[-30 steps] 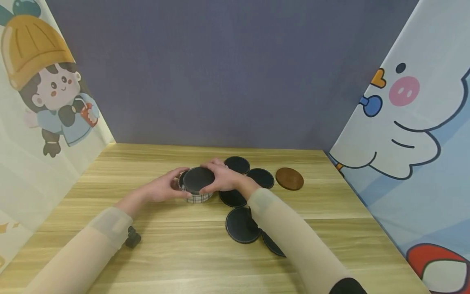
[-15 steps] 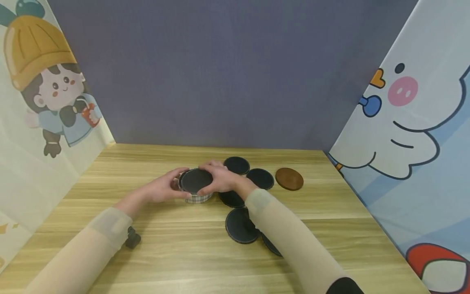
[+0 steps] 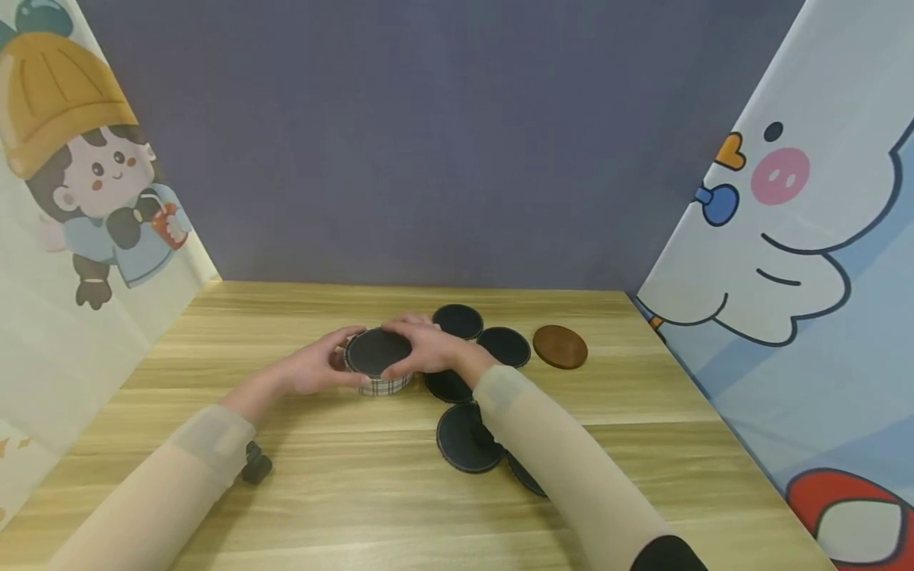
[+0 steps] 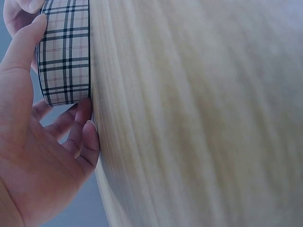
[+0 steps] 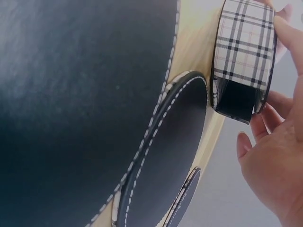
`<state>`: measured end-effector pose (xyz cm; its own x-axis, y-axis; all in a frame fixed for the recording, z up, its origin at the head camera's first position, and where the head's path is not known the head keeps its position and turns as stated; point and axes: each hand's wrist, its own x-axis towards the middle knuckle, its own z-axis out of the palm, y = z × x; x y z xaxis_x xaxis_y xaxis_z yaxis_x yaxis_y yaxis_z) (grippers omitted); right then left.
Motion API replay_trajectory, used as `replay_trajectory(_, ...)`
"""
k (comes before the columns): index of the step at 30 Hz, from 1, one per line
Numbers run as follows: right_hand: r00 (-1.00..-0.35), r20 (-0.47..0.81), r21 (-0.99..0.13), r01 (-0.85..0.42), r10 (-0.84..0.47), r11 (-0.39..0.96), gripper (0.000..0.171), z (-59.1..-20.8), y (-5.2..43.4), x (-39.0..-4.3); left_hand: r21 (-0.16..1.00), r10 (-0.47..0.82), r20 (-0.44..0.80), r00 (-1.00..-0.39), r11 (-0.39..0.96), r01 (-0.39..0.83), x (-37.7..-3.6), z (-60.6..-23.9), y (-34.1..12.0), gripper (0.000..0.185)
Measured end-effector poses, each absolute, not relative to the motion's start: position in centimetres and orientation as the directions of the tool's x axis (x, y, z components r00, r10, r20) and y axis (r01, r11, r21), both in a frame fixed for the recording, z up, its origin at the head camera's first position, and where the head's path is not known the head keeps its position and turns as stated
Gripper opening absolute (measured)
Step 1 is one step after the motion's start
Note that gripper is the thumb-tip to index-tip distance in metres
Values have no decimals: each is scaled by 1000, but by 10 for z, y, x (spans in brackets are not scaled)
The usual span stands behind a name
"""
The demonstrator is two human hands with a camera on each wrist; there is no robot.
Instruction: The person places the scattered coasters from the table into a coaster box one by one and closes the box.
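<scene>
Overhead first, head view: a round plaid holder (image 3: 378, 373) sits on the wooden table (image 3: 286, 492) a little left of frame centre, with a black coaster (image 3: 377, 351) lying flat across its top. Left hand (image 3: 314, 369) cups the holder's left wall, fingers curled against it. Right hand (image 3: 427, 347) comes in from the right, fingers curved over the coaster's rim and the holder's far edge. Both hands are touching the holder. Loose black coasters lie right of it: one at upper centre (image 3: 458, 319), one further right (image 3: 505, 346), one just below the right wrist (image 3: 446, 386), one lower (image 3: 466, 438) partly under the forearm, and another mostly hidden beneath the arm (image 3: 527, 476). A brown coaster (image 3: 560, 346) lies apart, right of the black group. A small black clip-like object (image 3: 255, 465) rests by the left sleeve, lower left.

Left wrist view: plaid holder (image 4: 65, 52) at upper left, standing against the table surface (image 4: 199, 113). Thumb lies along the holder's wall; curled fingers (image 4: 81, 127) wrap its lower side. Grip is close, hand narrow round it.

Right wrist view: holder (image 5: 242, 56) at upper right, dark inside showing at its open end. Right hand's fingers (image 5: 265, 118) bend round its wall. Stitched black coasters (image 5: 170, 156) fill the left and centre of frame, flat on the table.
</scene>
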<state>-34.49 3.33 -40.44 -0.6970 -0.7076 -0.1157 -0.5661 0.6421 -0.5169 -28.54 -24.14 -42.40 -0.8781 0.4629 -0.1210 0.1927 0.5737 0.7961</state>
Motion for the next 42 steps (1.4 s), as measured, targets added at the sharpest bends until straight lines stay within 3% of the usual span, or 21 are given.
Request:
replay_trajectory(26, -701, -123, -526, -555, -703, 645, 98, -398, 36, -341, 777, 456, -121, -882, 596, 202, -285, -423, -242, 109)
replay_trajectory(36, -683, -2, -625, -569, -730, 534, 69, -387, 65, -325, 772, 446, -114, -888, 602, 203, -285, -424, -242, 110)
replay_trajectory(42, -655, 17, -683, -560, -756, 469, 64, -386, 96, -312, 763, 440, -97, -893, 609, 218, -287, -427, -242, 111)
